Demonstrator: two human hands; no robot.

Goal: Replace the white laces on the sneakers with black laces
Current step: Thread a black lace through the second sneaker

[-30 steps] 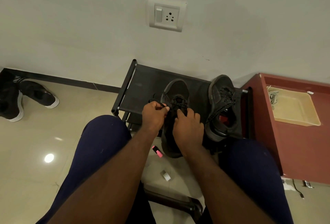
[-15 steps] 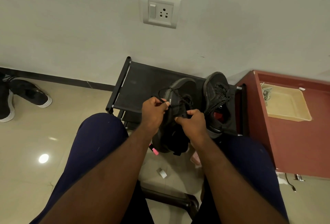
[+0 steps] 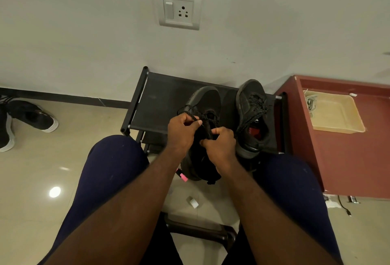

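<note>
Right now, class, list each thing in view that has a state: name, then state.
Left hand: pinches the black speckled lace.
Right hand: pinches the same lace.
Black mesh sneaker under the hands: lace untied.
Second black sneaker: laced black, resting on the black fabric rack.
Beige plastic tray: holds pale laces in one corner.

Socket (image 3: 179,9) on far wall. Black rack (image 3: 160,104) against wall, centre. Red cabinet (image 3: 348,159) at right, beige tray (image 3: 335,112) on top. Black shoe, white sole (image 3: 31,114), on floor at left. Cable (image 3: 343,205) on floor, near cabinet.
</note>
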